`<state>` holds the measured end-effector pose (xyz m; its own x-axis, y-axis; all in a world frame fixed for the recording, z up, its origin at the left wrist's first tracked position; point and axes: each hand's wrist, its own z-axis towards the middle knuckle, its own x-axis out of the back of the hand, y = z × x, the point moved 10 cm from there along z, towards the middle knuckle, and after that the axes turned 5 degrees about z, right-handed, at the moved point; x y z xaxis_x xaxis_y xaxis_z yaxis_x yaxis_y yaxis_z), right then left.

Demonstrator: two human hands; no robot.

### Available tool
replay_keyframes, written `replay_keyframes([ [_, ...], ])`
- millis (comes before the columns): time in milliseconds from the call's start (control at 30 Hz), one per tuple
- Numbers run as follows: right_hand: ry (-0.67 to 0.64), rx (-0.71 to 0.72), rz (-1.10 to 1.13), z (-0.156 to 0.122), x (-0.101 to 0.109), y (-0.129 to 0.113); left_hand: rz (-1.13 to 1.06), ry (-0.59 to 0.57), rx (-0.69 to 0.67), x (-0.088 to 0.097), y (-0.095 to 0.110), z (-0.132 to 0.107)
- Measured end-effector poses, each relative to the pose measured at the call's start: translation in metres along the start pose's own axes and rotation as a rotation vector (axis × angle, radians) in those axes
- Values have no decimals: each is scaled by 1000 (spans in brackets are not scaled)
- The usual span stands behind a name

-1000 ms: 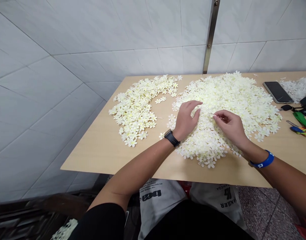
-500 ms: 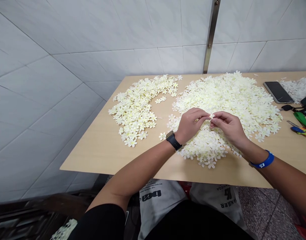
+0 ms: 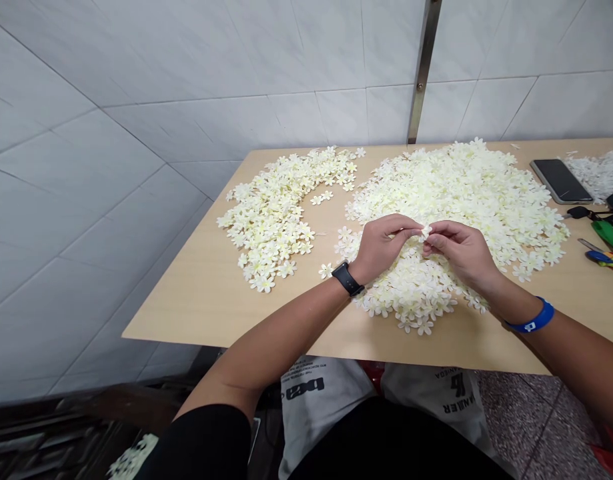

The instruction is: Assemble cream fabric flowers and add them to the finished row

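Flower (image 3: 426, 231) is pinched now by the fingertips of left hand (image 3: 383, 244) and right hand (image 3: 463, 252), over the big pile (image 3: 479, 190)! The gap between them has just been closed, so two-handed handling seems begun; nine o'clock from there, a smaller pile (image 3: 276, 221) is left untouched.

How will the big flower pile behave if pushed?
The big flower pile would probably spread rather than move as one, since it lies loosely heaped. Single flowers lying at its edge may slide easily. Thin-looking petals suggest each is light and flexible.
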<state>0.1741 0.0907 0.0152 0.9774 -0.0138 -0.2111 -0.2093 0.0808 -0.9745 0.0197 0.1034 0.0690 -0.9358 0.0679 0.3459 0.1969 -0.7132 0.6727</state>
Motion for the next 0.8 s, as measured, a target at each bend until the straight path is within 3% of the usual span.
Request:
replay_keyframes([
  [367,-28,-8,4,-1,-3,-3,-74,-20,128,-4,-13,-1],
  [800,-51,3,-15,-2,-6,-5,-96,-42,168,-4,-12,1],
])
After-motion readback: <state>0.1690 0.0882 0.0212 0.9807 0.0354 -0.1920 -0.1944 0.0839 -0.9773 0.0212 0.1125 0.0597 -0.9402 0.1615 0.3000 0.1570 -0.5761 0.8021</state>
